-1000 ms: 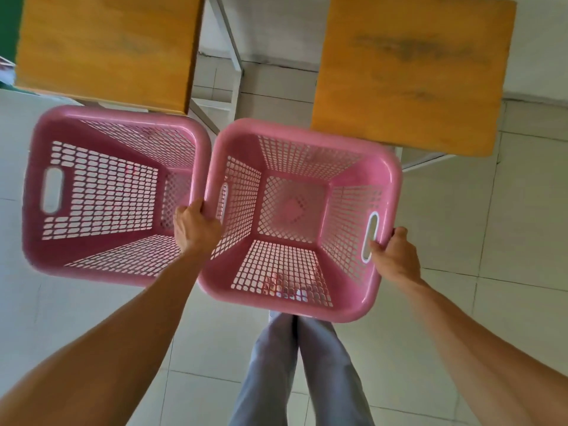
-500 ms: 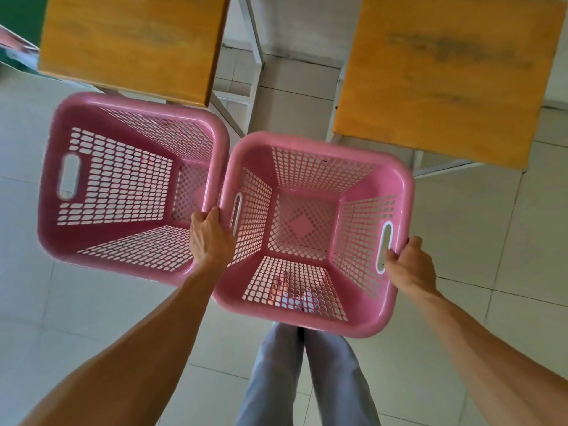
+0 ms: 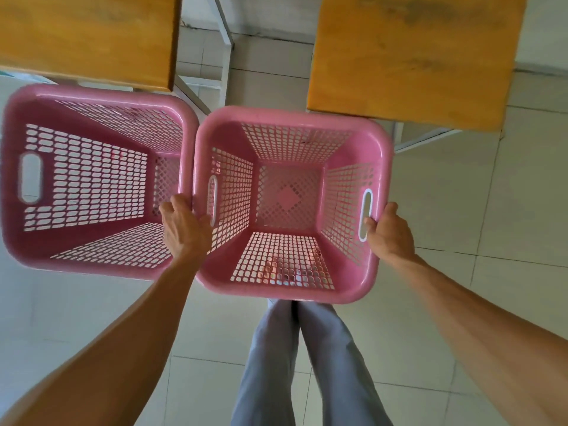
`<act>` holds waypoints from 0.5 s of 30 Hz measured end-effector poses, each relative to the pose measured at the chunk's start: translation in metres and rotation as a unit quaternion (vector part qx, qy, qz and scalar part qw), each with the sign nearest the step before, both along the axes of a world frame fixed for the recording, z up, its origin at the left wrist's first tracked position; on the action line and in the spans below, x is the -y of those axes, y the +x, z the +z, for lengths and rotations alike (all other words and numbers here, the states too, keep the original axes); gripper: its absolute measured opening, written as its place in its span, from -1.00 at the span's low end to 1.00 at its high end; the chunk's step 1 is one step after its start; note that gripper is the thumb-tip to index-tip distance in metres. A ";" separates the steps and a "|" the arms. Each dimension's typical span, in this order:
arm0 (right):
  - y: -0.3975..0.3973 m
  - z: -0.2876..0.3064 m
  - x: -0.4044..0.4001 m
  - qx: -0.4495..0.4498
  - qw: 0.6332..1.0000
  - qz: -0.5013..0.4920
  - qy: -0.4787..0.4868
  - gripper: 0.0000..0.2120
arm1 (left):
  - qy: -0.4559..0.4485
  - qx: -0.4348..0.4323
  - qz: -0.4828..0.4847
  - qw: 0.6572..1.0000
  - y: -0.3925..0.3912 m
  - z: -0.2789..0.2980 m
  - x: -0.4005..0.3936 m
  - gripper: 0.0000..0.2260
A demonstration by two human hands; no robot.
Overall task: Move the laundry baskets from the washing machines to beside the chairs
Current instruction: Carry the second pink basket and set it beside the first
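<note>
Two empty pink slatted laundry baskets sit side by side, rims touching, in front of two wooden chairs. The left basket [image 3: 92, 95] stands on the tiled floor, with no hand on it. My left hand [image 3: 184, 230] grips the left rim of the right basket [image 3: 292, 115], by its handle slot. My right hand [image 3: 390, 233] holds the right handle, with the thumb hooked through the slot. I cannot tell whether the right basket rests on the floor.
The left chair's orange wooden seat [image 3: 86, 35] overhangs the left basket's far edge. The right chair seat [image 3: 408, 56] lies just beyond the right basket. White metal chair legs [image 3: 226, 44] run between them. My legs in grey trousers [image 3: 307, 364] stand behind the basket on pale floor tiles.
The right basket has come lower and closer to the left basket, with both hands still on it. The chairs have grown larger in view.
</note>
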State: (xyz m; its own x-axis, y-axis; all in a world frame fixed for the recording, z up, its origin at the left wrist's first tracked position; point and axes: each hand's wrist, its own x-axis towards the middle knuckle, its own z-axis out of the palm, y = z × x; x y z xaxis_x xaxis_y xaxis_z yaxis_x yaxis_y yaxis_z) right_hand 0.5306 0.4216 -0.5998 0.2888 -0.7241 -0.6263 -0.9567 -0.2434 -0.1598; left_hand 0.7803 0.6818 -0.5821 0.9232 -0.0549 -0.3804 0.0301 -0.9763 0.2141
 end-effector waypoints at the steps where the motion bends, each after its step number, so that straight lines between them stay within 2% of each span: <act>1: 0.002 0.000 0.002 -0.010 1.000 0.009 0.004 -0.70 | 0.010 -0.003 -0.004 1.000 0.000 0.000 0.000 -0.65; 9: 0.002 0.003 0.006 -0.006 1.000 0.025 0.005 -0.64 | 0.012 -0.053 -0.013 0.998 -0.013 0.011 0.018 -0.61; 12: 0.003 0.006 0.005 -0.012 1.000 0.000 0.021 -0.60 | 0.018 -0.073 -0.026 0.997 -0.035 0.025 0.034 -0.57; 15: 0.005 0.012 0.000 -0.002 0.999 -0.024 0.025 -0.55 | -0.016 -0.102 -0.050 0.993 -0.061 0.036 0.052 -0.59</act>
State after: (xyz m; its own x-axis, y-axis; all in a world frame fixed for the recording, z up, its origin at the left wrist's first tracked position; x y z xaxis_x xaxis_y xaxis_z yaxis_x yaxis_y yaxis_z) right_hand 0.5356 0.4221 -0.5882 0.2521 -0.7046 -0.6633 -0.9677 -0.1890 -0.1670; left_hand 0.7198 0.6296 -0.5456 0.8162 -0.1570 -0.5561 -0.0205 -0.9696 0.2437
